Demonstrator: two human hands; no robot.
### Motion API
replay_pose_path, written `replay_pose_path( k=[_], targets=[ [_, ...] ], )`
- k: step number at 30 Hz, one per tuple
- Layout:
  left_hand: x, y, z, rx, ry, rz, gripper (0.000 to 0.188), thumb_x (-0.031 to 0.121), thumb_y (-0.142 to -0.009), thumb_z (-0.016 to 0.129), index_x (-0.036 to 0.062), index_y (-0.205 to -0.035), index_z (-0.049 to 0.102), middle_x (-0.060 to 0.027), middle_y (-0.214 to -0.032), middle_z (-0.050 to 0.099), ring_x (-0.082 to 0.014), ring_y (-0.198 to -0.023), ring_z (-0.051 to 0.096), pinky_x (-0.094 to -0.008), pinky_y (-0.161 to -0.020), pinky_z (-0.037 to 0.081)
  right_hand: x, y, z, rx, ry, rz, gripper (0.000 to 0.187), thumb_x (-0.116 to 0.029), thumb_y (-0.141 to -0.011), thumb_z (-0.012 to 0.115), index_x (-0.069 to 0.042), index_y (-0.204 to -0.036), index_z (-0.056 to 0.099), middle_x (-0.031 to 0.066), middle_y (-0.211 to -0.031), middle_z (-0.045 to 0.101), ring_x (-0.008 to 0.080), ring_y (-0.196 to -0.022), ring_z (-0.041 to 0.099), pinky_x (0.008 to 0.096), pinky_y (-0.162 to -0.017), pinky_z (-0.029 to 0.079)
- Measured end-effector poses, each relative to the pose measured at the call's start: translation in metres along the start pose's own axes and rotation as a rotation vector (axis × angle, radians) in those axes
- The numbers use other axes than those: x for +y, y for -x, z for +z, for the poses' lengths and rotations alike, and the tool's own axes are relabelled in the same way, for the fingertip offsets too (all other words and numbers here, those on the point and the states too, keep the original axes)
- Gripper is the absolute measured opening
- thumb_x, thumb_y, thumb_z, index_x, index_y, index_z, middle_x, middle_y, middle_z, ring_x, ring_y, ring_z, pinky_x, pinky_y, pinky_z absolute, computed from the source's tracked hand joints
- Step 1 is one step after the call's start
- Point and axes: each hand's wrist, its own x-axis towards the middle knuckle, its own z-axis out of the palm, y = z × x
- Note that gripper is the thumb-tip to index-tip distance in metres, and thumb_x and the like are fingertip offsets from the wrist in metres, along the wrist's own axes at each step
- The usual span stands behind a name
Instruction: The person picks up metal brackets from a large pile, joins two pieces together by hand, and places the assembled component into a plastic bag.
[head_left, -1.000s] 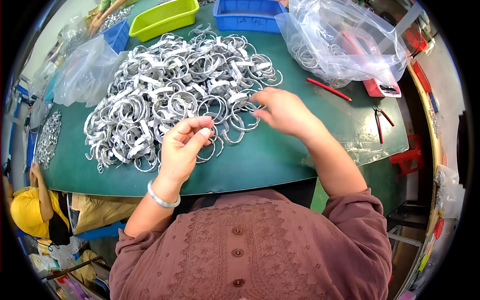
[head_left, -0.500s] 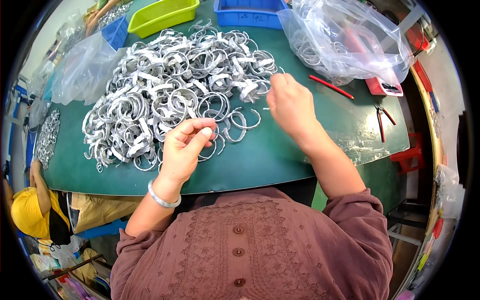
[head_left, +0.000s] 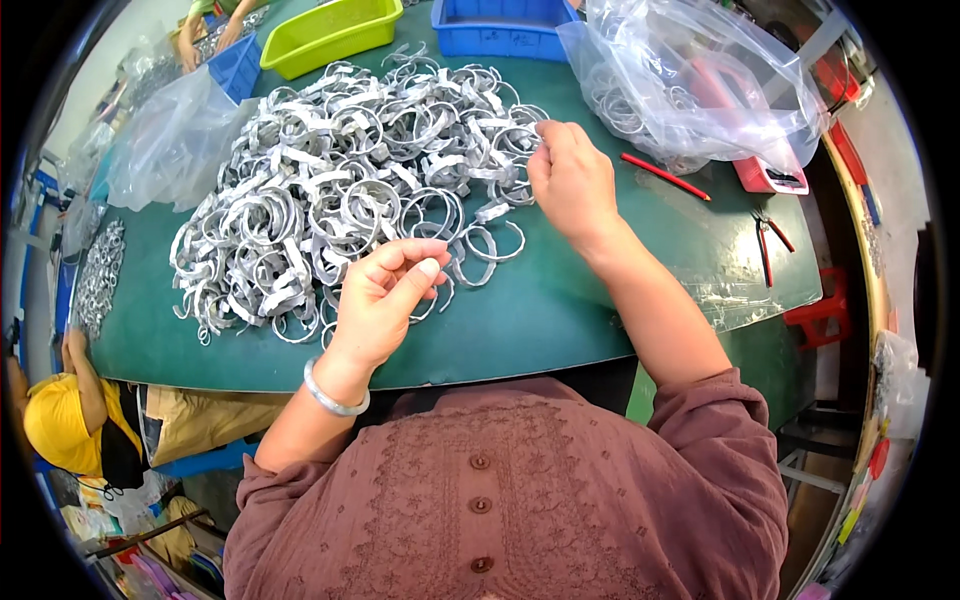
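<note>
Right hand (head_left: 576,185) has moved slightly farther from the body since half a second ago and now stands at the right edge of the pile of rings (head_left: 300,185). Left hand (head_left: 385,297) has shifted a little to the right. Right fingers are bent, tips close to the outermost rings; whether they grip one cannot be told. Left fingers are curled toward the thumb above the pile's near edge; a hold on anything cannot be confirmed. Pile consists of grey-white rings, heaped on the green worktop (head_left: 540,325), several lying loose at the near right side. Beyond it stand a yellow-green tray (head_left: 330,42) and a blue tray (head_left: 505,38). To the right: a clear plastic bag (head_left: 680,85) with rings inside, a red pencil (head_left: 665,177) and red-handled pliers (head_left: 766,250). Silver bangle (head_left: 335,397) noted on the left wrist.
</note>
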Motion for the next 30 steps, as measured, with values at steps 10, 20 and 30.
replay_pose_path(
  k=[10, 20, 30],
  targets=[
    [0.002, -0.002, 0.002, -0.017, 0.057, -0.039, 0.021, 0.01, -0.084, 0.053, 0.0004, -0.102, 0.056, -0.0062, -0.087, 0.061, -0.0089, -0.071, 0.056, -0.0211, -0.063, 0.046, -0.002, -0.01, 0.01, 0.025, -0.169, 0.014, 0.015, -0.006, -0.074, 0.053, -0.001, -0.088, 0.055, 0.0151, -0.084, 0.055, 0.0335, -0.072, 0.055, 0.0399, -0.062, 0.046],
    [0.001, -0.004, -0.001, -0.01, 0.07, -0.055, 0.02, 0.01, -0.084, 0.053, 0.001, -0.102, 0.056, -0.0057, -0.086, 0.061, -0.0085, -0.071, 0.056, -0.0207, -0.062, 0.045, -0.004, -0.023, 0.018, 0.08, -0.308, 0.093, 0.014, -0.005, -0.075, 0.054, 0.001, -0.087, 0.058, 0.0151, -0.078, 0.055, 0.0329, -0.071, 0.054, 0.0394, -0.064, 0.044],
    [0.017, -0.004, -0.005, -0.012, 0.48, -0.252, 0.024, 0.018, -0.089, 0.046, -0.0017, -0.098, 0.056, -0.0092, -0.081, 0.062, -0.0126, -0.063, 0.057, -0.0229, -0.055, 0.047, -0.045, 0.009, -0.017, 0.095, -0.288, -0.707, 0.026, -0.002, -0.064, 0.057, 0.001, -0.089, 0.057, 0.011, -0.084, 0.05, 0.0233, -0.065, 0.052, 0.0299, -0.055, 0.044]
  ],
)
